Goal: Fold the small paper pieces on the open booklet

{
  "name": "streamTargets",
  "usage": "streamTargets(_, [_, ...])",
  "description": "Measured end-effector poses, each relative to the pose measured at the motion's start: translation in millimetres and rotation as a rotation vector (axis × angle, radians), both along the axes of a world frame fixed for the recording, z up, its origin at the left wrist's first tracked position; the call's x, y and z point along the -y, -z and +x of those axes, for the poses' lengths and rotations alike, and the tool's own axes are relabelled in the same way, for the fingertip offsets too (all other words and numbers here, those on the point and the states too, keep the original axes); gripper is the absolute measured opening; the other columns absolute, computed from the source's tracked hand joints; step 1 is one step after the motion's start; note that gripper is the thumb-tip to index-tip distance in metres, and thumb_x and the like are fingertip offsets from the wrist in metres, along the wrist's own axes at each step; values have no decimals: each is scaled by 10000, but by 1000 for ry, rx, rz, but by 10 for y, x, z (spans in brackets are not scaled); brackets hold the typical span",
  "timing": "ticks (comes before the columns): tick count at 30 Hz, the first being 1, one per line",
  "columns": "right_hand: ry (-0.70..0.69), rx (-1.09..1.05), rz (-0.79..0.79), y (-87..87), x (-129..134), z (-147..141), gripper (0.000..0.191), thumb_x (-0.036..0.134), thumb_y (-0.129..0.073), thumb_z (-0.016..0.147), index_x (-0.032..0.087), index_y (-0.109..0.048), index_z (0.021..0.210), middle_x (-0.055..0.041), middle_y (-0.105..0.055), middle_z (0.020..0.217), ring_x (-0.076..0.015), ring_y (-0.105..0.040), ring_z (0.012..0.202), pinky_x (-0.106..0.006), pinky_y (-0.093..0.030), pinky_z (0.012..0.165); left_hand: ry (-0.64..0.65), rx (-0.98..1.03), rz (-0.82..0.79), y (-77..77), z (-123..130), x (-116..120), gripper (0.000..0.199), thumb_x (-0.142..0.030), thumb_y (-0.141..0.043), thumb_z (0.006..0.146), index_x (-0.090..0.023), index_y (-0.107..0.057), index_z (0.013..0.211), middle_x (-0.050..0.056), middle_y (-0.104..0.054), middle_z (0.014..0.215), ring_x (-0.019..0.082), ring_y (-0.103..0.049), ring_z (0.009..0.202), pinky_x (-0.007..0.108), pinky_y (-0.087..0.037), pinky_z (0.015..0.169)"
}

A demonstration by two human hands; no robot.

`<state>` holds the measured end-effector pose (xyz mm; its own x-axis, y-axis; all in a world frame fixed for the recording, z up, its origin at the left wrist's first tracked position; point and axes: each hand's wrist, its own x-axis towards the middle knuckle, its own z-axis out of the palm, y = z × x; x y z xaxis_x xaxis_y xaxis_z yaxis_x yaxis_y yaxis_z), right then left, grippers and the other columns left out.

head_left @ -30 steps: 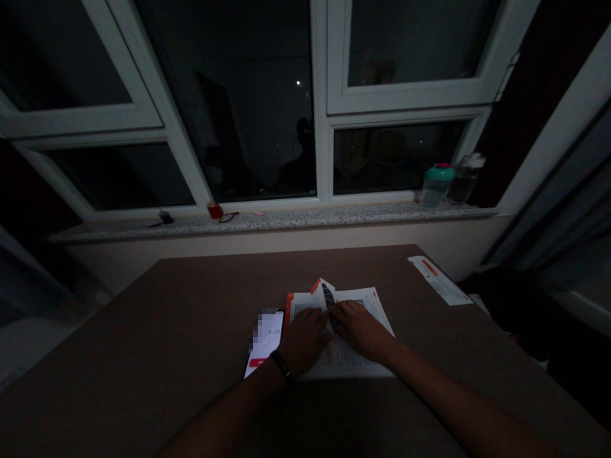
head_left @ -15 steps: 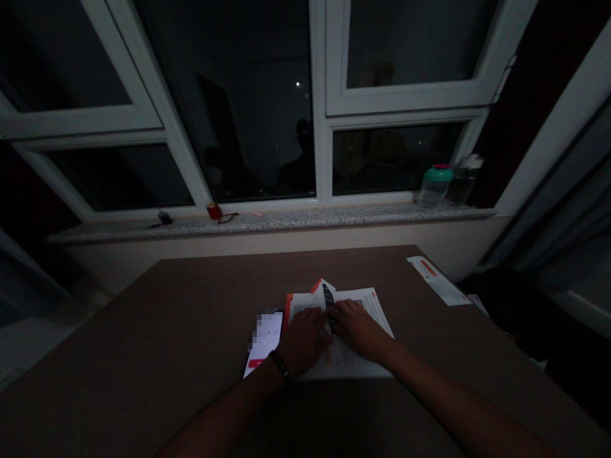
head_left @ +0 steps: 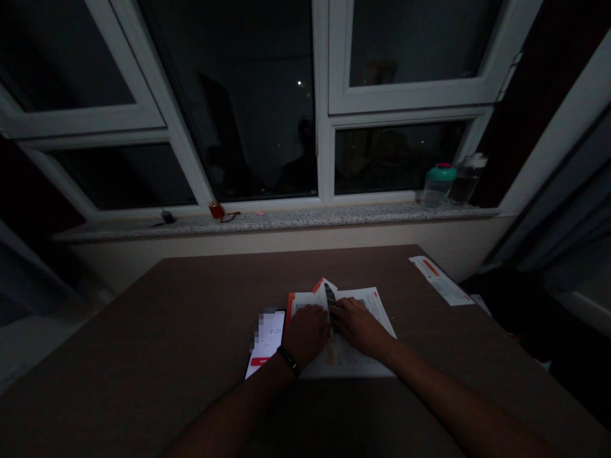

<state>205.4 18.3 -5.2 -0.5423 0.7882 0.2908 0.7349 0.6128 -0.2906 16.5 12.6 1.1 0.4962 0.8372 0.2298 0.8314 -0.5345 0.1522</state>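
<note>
Clock positions refer to the paper fold (head_left: 322, 292), which stands raised on the sheet (head_left: 360, 359). A red item (head_left: 216, 210) sits on the sill (head_left: 296, 219) at 10 o'clock. The phone (head_left: 269, 342) lies at 8 o'clock, screen lit, just beside the sheet's orange edge. The left hand (head_left: 308, 329), wearing a band (head_left: 289, 360), rests palm down at 7 o'clock; its grip cannot be determined. The right hand (head_left: 356, 323) is at 4 o'clock, fingers bent at the fold's dark face; whether they grip it cannot be determined. A strip (head_left: 443, 282) lies on the table (head_left: 143, 337) between 2 and 3 o'clock.
</note>
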Motion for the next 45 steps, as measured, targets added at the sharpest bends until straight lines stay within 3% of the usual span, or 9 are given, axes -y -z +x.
streamTargets(7, [-21, 7, -11, -14, 45, 37, 453, 276, -585, 896, 211, -507, 1338, -116, -531, 1222, -283, -454, 1130, -440, -387, 966, 27, 46, -4, 31, -72, 58, 374, -322, -620, 886, -170, -578, 1226, 108, -594, 1286, 292, -528, 1195, 457, -391, 1041])
streamTargets(15, [-49, 13, -15, 0, 44, 79, 613, 390, -656, 839, 180, -470, 1385, -137, -515, 1262, -298, -432, 1176, -447, -364, 1019, 76, 55, -27, 27, -146, 85, 509, -375, -660, 849, -180, -543, 1304, 130, -548, 1352, 316, -494, 1249, 496, -378, 1068])
streamTargets(22, [-110, -5, -47, -42, 16, 137, 823, 506, -725, 752, 149, -418, 1426, -149, -506, 1307, -304, -430, 1195, -443, -358, 1043, 161, 60, -3, 35, -188, 138, 617, -500, -589, 872, -172, -451, 1376, 164, -490, 1398, 328, -463, 1282, 513, -380, 1067])
streamTargets(28, [-114, -7, -28, -26, 57, 154, 591, 450, -597, 880, 154, -472, 1377, -156, -518, 1334, -298, -434, 1245, -471, -338, 1074, 133, 30, -32, 53, -177, 175, 620, -411, -602, 864, -177, -415, 1406, 161, -450, 1444, 323, -419, 1327, 516, -356, 1083])
streamTargets(34, [-126, 28, -22, 42, 56, 158, 575, 399, -569, 911, 169, -432, 1420, -156, -491, 1405, -291, -420, 1315, -511, -270, 1134, 142, 45, -76, 25, -158, 183, 621, -379, -594, 870, -149, -403, 1414, 159, -429, 1469, 305, -378, 1366, 499, -312, 1123])
streamTargets(45, [-121, 41, -11, 57, 23, 154, 547, 396, -565, 922, 175, -448, 1408, -146, -518, 1359, -297, -446, 1267, -510, -303, 1092, 139, 42, -103, 13, -146, 164, 690, -405, -650, 815, -126, -422, 1404, 170, -439, 1460, 308, -394, 1357, 491, -293, 1139])
